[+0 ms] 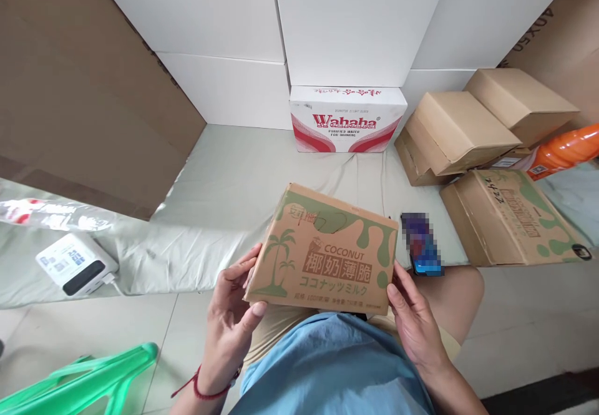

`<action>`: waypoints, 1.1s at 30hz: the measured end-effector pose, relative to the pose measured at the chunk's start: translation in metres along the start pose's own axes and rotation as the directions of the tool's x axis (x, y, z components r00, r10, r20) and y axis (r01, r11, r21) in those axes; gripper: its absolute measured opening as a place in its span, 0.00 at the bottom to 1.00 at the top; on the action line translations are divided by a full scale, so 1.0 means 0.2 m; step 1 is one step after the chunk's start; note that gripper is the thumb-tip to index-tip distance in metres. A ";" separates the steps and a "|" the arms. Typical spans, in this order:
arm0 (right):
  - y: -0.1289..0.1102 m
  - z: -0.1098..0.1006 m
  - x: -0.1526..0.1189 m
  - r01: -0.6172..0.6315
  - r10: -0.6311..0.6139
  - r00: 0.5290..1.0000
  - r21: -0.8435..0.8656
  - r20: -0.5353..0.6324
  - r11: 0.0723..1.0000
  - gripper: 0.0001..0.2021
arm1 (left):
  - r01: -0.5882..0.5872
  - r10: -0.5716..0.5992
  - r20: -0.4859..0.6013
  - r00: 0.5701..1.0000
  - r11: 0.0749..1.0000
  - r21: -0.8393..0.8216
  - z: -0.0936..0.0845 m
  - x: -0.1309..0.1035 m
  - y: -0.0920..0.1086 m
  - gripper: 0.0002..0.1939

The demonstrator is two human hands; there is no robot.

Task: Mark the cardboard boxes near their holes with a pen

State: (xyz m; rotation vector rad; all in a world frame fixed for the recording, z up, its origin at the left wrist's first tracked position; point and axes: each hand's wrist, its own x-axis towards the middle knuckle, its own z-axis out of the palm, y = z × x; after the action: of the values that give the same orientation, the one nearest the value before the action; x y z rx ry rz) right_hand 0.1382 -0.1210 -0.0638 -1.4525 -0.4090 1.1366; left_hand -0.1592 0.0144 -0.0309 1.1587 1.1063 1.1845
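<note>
Cardboard box [327,259] printed COCONUT, slightly tilted, held in front of person's blue shirt [334,365]. Left hand [231,306] clamped on its left end, thumb at lower corner; right hand's [414,315] fingers press right edge. Phone [415,246] lies just right; Wahaha carton [346,122] stands beyond, on pale cloth [224,184].

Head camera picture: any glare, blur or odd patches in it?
In the head view, the phone is mostly masked by coarse pixel blocks; clear plastic at the left edge shows bright glare; large lettering on the coconut carton reads sharply, its smallest print softly.
</note>
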 end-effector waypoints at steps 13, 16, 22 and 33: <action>-0.06 0.06 -0.06 0.091 -0.105 0.990 0.140 0.092 0.986 0.22 | 0.211 -0.223 -0.019 0.975 0.945 -0.251 -0.07 0.08 -0.16 0.21; -0.10 0.04 -0.05 -0.096 0.061 0.983 0.204 0.171 0.974 0.30 | 0.079 -0.081 -0.006 0.997 0.983 -0.163 -0.07 0.13 -0.13 0.22; -0.08 -0.06 -0.05 -0.237 0.197 0.967 0.284 0.161 0.929 0.27 | -0.282 0.286 0.104 0.953 0.958 -0.048 0.01 0.27 0.01 0.18; 0.16 0.13 0.06 -0.280 0.188 0.919 0.237 0.348 0.931 0.25 | -0.654 0.655 -0.001 0.755 0.754 0.068 0.20 0.43 0.33 0.09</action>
State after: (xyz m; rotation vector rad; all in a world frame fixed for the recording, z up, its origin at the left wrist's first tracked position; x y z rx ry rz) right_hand 0.1117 -0.1059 -0.0929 -1.0861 -0.2828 1.5702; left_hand -0.1202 0.0988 0.0360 1.6642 0.7603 1.7100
